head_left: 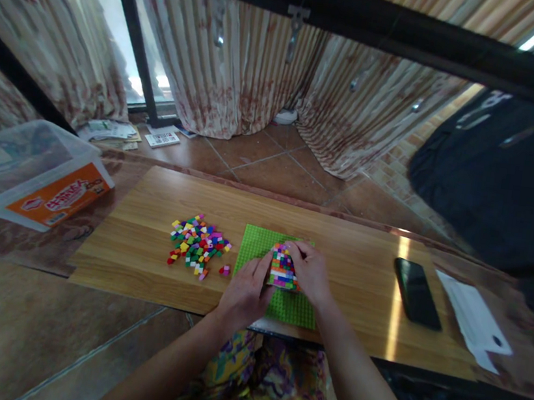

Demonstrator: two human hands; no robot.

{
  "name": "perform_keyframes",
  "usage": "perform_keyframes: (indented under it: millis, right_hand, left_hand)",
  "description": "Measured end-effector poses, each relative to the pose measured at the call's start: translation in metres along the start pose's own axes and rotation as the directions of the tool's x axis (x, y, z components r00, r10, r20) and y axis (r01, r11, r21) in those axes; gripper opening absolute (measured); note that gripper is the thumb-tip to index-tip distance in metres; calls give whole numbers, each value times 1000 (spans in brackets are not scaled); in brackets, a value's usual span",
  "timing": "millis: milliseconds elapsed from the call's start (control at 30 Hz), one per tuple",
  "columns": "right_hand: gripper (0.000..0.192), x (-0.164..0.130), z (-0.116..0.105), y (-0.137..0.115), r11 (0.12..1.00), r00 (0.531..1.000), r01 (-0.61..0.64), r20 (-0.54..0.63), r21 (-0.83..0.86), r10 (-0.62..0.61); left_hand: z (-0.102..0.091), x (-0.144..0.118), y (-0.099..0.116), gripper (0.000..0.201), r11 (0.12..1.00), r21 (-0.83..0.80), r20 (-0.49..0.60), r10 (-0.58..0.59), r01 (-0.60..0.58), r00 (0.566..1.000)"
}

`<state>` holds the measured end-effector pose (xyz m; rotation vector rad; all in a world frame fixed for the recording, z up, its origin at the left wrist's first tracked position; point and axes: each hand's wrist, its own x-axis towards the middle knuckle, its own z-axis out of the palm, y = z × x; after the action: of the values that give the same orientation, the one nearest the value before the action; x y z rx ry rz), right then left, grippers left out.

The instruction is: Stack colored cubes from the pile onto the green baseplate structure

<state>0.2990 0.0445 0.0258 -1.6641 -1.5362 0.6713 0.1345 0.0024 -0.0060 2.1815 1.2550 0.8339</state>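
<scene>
A green studded baseplate (257, 246) lies on the wooden table (353, 251) in front of me. On it stands a small multicoloured block of stacked bricks (282, 267). My left hand (245, 292) grips the block's left side, thumb against it. My right hand (309, 272) holds its right side and top, fingers curled over the upper edge. A loose pile of small coloured bricks (196, 243) lies to the left of the plate, with a single pink brick (225, 270) close to the plate's left edge.
A black phone (417, 292) and a white paper (472, 319) lie on the table's right part. A clear plastic bin with an orange label (29, 172) stands at the left. Curtains and a tiled floor are behind the table.
</scene>
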Motion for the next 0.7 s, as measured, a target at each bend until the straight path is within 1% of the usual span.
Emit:
perform_keyframes:
  millis: [133,233,300,400,467,500,567,600,633,700]
  right_hand:
    - [41,0,2,3,1000,1000,-5,-3,20,6]
    - [46,-1,2,7,992,998,-56,-16,109,58]
    - [50,-2,1,12,972,990,-94,-82,214,114]
    - [51,-8,-9,22,934,951,-106,-239,342,196]
    - [49,-15,-22,33,932,926,-95,-312,350,211]
    - [48,-19,-31,40,943,919,-89,-338,322,202]
    - [46,-30,-55,55,971,891,-101,-415,217,185]
    - [46,-35,-69,64,979,867,-122,-462,165,186]
    - [47,-41,-84,73,981,837,-159,-512,113,194]
    - [50,-53,-114,92,972,768,-235,-618,-29,168]
  left_hand:
    - [-1,1,0,63,1000,2,9,-7,7,1000]
    - [-3,1,0,63,1000,6,18,-13,13,1000]
    - [-3,1,0,64,1000,11,16,-9,9,1000]
    - [-3,0,-1,64,1000,17,2,2,-2,1000]
    - [-3,0,-1,63,1000,24,-4,4,-4,1000]
    - [-3,0,-2,62,1000,28,-5,5,-5,1000]
    - [-3,1,-3,62,999,40,-6,15,-14,1000]
    - [-4,1,-3,62,999,48,-9,22,-21,1000]
    - [-4,2,-4,62,998,58,-13,29,-29,999]
    - [-4,2,-5,60,996,84,-33,37,-34,999]
